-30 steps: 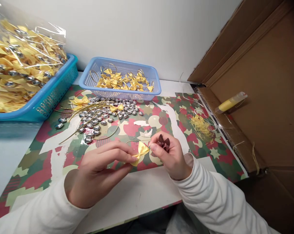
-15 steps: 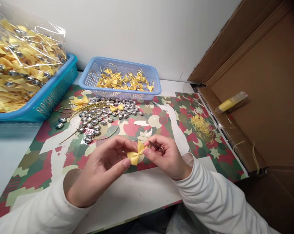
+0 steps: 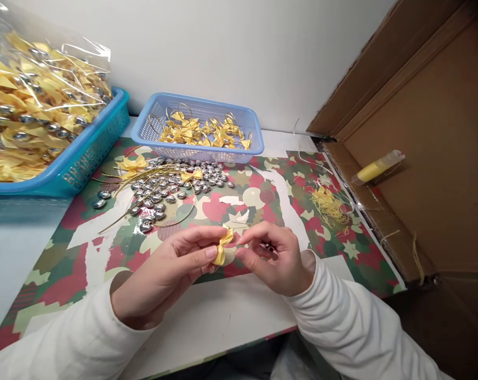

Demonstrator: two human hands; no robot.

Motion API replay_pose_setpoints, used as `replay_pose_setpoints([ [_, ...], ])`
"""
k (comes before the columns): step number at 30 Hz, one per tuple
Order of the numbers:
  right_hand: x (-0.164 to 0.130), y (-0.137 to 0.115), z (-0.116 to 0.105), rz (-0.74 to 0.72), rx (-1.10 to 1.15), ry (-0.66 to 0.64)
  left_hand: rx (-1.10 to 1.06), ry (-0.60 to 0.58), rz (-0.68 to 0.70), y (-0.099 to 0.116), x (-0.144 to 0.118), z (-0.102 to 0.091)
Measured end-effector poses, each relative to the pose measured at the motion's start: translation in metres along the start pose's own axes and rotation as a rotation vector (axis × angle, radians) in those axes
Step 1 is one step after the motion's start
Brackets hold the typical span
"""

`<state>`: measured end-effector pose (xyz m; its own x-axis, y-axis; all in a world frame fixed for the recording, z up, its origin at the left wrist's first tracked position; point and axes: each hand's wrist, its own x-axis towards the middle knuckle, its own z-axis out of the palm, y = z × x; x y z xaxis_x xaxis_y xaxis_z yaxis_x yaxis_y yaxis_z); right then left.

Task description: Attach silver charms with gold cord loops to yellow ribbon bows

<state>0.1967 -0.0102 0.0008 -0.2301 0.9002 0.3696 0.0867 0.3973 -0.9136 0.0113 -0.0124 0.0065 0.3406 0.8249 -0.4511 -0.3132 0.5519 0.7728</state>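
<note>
My left hand [image 3: 171,269] pinches a small yellow ribbon bow [image 3: 224,246] between thumb and fingertips, just above the patterned mat [image 3: 104,248]. My right hand [image 3: 274,258] is close on the bow's right side, its forefinger tip beside the bow, and a small dark tool [image 3: 268,247] sits tucked in its palm. Beyond the hands lies a heap of shiny silver beads [image 3: 171,187] with thin gold cords [image 3: 143,177] across it.
A light blue basket [image 3: 239,119] with several yellow bows stands at the back. A teal basket [image 3: 88,153] with a clear bag of bows is at the left. A cardboard box [image 3: 432,174] holding a yellow tube [image 3: 375,167] fills the right. Yellow thread scraps [image 3: 329,206] lie nearby.
The bow has turned from flat and facing me to edge-on in my left fingers. The dark tool in my right hand has sunk from clearly showing into the palm.
</note>
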Motion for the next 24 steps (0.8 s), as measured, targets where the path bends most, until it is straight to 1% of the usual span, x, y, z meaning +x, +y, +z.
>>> replay_pose_setpoints([
  [5, -0.0021, 0.0034, 0.0026, -0.108, -0.105, -0.004, -0.046, -0.067, -0.016, -0.0008, -0.0011, 0.0018],
  [9, -0.0028, 0.0053, 0.0030, -0.137, -0.182, 0.017, -0.036, -0.112, -0.022, -0.0025, -0.0021, 0.0022],
  [14, -0.0025, 0.0067, 0.0042, -0.175, -0.180, 0.027, -0.029, -0.131, -0.014, -0.0024, -0.0027, 0.0030],
  [16, -0.0028, 0.0077, 0.0052, -0.176, -0.181, 0.027, -0.042, -0.144, -0.010, -0.0019, -0.0026, 0.0039],
  [19, -0.0044, 0.0092, 0.0062, -0.128, -0.186, 0.001, -0.049, -0.160, -0.006, -0.0020, -0.0025, 0.0048],
  [24, -0.0070, 0.0103, 0.0054, -0.073, -0.139, -0.046, -0.036, -0.140, -0.019, -0.0035, -0.0028, 0.0030],
])
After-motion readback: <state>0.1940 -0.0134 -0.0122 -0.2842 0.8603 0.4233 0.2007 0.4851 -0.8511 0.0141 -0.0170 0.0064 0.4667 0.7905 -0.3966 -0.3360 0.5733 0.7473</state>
